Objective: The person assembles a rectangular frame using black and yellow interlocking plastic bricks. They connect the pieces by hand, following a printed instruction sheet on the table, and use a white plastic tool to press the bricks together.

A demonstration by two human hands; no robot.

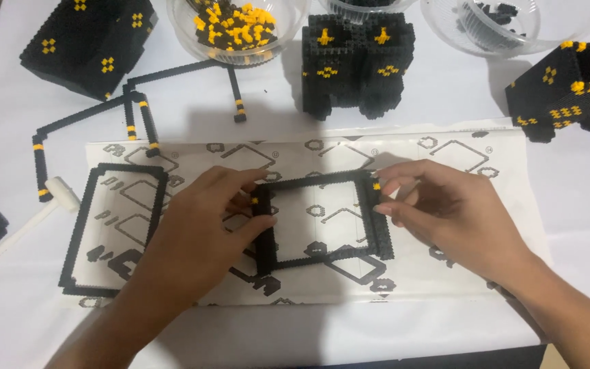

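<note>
A black rectangular frame of tiny building bricks [315, 260] lies on a printed instruction sheet [445, 160]. My left hand [203, 219] pinches the frame's left side, where a small yellow brick [255, 201] sits under my fingertips. At the frame's right side, my right hand [445, 212] grips the wall, beside another yellow brick [376, 185] at the top corner. The frame's far edge runs between my two hands.
A second thin black frame [80, 232] lies on the sheet's left. Black-and-yellow brick blocks [356, 58] [90, 41] [571, 89] stand behind, with clear bowls of bricks [237, 31] [507, 24]. Thin black strips [90, 113] and a white tool [59, 195] lie left.
</note>
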